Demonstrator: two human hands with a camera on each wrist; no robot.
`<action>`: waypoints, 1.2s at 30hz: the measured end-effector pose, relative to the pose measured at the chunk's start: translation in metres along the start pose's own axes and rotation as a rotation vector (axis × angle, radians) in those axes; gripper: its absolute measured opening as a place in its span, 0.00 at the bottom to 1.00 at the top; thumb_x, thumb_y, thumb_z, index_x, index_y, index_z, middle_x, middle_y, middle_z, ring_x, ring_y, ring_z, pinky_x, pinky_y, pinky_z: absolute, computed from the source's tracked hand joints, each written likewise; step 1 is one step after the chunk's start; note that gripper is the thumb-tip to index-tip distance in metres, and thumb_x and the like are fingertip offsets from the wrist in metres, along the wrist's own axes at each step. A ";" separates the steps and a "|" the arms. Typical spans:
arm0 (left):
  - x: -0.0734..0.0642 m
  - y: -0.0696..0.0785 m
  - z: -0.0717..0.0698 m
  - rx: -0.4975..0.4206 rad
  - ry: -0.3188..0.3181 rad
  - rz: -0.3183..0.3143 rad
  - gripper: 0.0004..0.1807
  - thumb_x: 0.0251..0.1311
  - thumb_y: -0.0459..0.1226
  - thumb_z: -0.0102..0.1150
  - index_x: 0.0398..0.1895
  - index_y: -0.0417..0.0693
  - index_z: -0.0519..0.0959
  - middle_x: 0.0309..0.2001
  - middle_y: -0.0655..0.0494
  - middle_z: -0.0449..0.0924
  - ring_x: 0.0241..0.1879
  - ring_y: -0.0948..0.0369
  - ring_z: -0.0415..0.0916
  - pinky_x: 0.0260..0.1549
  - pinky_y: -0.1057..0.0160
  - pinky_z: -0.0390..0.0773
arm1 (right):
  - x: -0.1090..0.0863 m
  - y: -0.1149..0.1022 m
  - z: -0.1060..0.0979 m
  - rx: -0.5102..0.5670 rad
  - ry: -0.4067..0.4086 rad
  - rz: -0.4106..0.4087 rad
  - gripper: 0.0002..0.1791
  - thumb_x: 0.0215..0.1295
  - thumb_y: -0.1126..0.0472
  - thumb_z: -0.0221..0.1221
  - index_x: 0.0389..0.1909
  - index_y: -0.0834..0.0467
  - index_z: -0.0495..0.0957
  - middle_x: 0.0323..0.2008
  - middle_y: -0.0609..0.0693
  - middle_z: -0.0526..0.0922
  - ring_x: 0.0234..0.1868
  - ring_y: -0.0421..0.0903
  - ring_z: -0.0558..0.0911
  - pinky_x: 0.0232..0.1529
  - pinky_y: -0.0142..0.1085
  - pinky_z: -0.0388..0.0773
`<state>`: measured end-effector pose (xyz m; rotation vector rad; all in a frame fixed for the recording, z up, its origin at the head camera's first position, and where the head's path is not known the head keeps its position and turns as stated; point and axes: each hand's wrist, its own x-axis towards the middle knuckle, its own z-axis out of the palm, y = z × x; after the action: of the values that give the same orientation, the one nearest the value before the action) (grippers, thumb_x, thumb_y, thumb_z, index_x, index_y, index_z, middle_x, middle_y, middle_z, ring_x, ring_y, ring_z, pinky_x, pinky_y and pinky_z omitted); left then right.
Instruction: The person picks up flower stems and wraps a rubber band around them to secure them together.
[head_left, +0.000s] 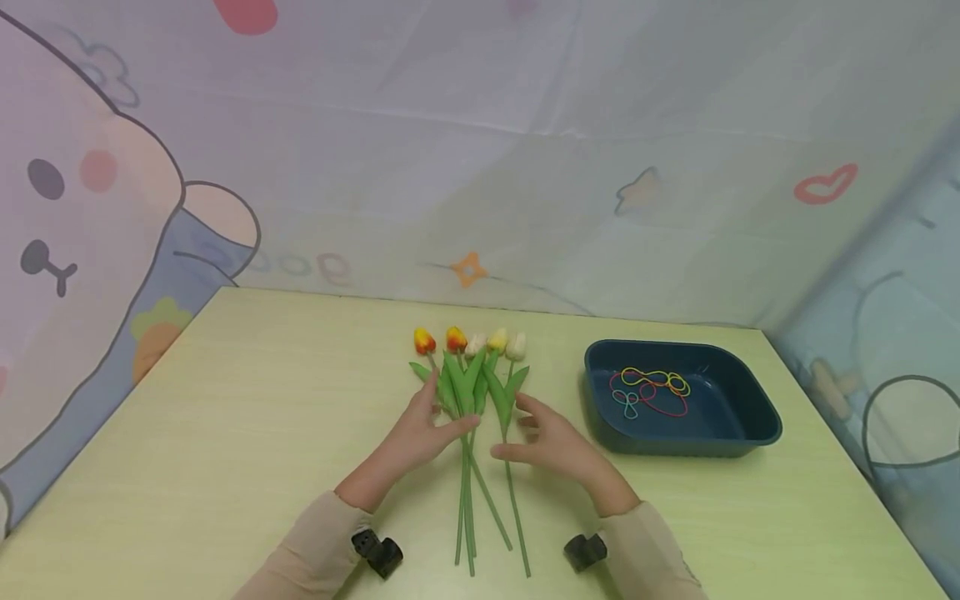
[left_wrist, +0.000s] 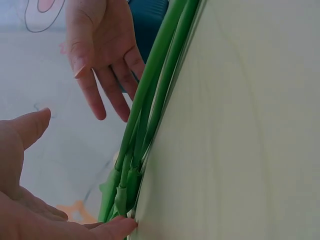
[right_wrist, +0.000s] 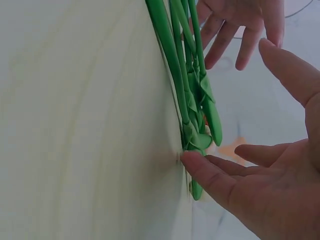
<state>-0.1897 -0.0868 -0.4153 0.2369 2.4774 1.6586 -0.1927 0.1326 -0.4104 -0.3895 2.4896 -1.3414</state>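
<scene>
Several artificial tulips (head_left: 467, 392) lie on the table with their heads away from me and their stems (head_left: 469, 500) crossing toward me. Two heads are orange and yellow; the others are white or pale yellow. My left hand (head_left: 420, 433) is at the left side of the bunch, thumb reaching over the leaves. On the right, my right hand (head_left: 551, 442) is beside the rightmost white tulip (head_left: 516, 346), fingers spread and thumb near its stem. In the left wrist view, the left fingertips (left_wrist: 122, 227) are right at the leaf bases. Neither hand grips a stem.
A dark blue plastic basin (head_left: 720, 417) stands to the right of the flowers. Inside it lie yellow, red and light blue rubber bands (head_left: 651, 390). A printed cloth (head_left: 450, 167) hangs behind the table (head_left: 262, 400), with another along the right side.
</scene>
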 end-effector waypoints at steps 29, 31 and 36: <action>-0.006 -0.003 0.015 -0.244 -0.038 -0.125 0.35 0.61 0.36 0.62 0.69 0.37 0.60 0.51 0.38 0.74 0.49 0.51 0.78 0.46 0.53 0.83 | 0.010 -0.005 0.020 0.103 -0.027 0.067 0.43 0.53 0.61 0.70 0.66 0.74 0.61 0.58 0.66 0.74 0.49 0.53 0.82 0.49 0.45 0.81; -0.006 -0.004 0.017 -0.293 -0.062 -0.120 0.32 0.62 0.35 0.61 0.67 0.35 0.62 0.51 0.37 0.74 0.47 0.52 0.78 0.45 0.53 0.84 | 0.009 -0.006 0.022 0.122 -0.030 0.076 0.44 0.53 0.62 0.70 0.66 0.74 0.60 0.58 0.65 0.74 0.48 0.53 0.82 0.50 0.46 0.81; -0.007 -0.005 0.018 -0.391 -0.114 -0.111 0.27 0.64 0.31 0.57 0.64 0.30 0.63 0.52 0.33 0.71 0.48 0.49 0.79 0.46 0.53 0.84 | 0.009 -0.005 0.026 0.160 -0.034 0.071 0.44 0.52 0.64 0.70 0.66 0.76 0.59 0.58 0.66 0.74 0.46 0.53 0.84 0.51 0.46 0.81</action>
<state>-0.1794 -0.0737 -0.4267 0.1370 1.9944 1.9713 -0.1909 0.1073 -0.4210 -0.2828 2.3250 -1.4796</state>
